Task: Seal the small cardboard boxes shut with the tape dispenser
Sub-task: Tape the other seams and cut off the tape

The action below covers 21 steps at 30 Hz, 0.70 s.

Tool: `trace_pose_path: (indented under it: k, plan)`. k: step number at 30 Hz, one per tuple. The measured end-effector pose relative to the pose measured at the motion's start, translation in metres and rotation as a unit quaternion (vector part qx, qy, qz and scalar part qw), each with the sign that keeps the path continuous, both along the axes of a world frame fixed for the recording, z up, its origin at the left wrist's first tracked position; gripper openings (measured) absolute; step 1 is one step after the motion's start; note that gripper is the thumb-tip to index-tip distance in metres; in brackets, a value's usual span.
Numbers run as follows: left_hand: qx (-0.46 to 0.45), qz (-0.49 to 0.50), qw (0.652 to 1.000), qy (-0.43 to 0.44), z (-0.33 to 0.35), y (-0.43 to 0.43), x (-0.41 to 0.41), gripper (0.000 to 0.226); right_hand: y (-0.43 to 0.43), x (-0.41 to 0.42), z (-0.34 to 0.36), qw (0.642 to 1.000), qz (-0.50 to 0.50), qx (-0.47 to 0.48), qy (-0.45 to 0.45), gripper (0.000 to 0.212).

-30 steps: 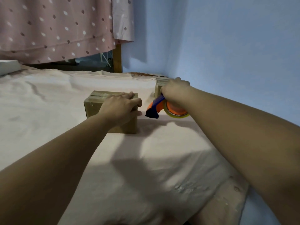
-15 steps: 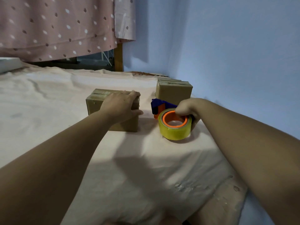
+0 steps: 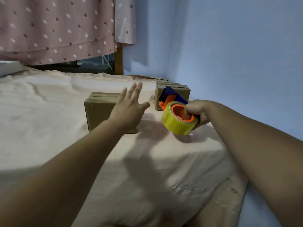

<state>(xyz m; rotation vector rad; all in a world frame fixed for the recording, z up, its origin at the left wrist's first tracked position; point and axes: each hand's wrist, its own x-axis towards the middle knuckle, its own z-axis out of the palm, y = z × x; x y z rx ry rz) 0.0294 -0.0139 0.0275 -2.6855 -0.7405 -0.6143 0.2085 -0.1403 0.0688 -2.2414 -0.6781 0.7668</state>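
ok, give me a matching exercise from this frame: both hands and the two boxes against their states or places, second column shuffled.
1. left hand
2. right hand
3. nearer box
4. far box

a. by the blue wall, partly behind the tape dispenser
b. fingers spread, holding nothing
c. grips the tape dispenser
d. partly hidden by the left hand

Pairs: 1-b, 2-c, 3-d, 4-a

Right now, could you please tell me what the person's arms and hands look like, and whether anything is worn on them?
Both arms are bare. The left forearm and right forearm show no sleeve within the frame. The left hand and right hand wear no glove, and no watch or bracelet shows at either wrist. The left fingers are blurred, so a thin ring cannot be excluded.
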Motion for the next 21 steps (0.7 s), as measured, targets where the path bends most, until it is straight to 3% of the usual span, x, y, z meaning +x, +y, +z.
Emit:
trace_pose_path:
  k: [1,3,5,7,10,14,18,20,21]
  plan:
    - [-0.038,-0.039,0.993,-0.106,-0.006,-0.013,0.002,0.038,-0.002,0.000,0.003,1.000,0.000,0.005,-0.003,0.027]
    - [-0.208,-0.071,0.924,-0.314,-0.010,-0.044,0.003,0.038,-0.007,-0.001,0.006,1.000,0.003,0.013,-0.004,0.026]
    - [-0.358,-0.099,0.840,-0.396,-0.014,-0.067,0.006,0.056,-0.010,-0.003,0.009,1.000,0.003,0.018,-0.001,0.026]
    - [-0.387,-0.146,0.823,-0.389,-0.019,-0.083,0.007,0.083,-0.014,-0.007,0.012,1.000,0.003,0.022,0.008,0.025]
    - [-0.410,-0.183,0.808,-0.382,-0.021,-0.083,0.009,0.092,-0.019,-0.012,0.016,0.999,0.002,0.027,0.032,0.026]
    - [-0.432,-0.222,0.785,-0.385,-0.016,-0.078,0.009,0.071,-0.026,-0.019,0.022,0.997,0.002,0.043,0.071,0.025]
    - [-0.498,-0.236,0.720,-0.422,-0.010,-0.078,0.009,0.049,-0.031,-0.020,0.024,0.995,0.008,0.047,0.085,0.027]
    - [-0.496,-0.217,0.721,-0.433,-0.008,-0.077,0.008,0.033,-0.035,-0.021,0.024,0.995,0.014,0.039,0.091,0.021]
    - [-0.469,-0.203,0.744,-0.430,-0.007,-0.079,0.007,0.028,-0.037,-0.021,0.023,0.995,0.017,0.035,0.095,0.019]
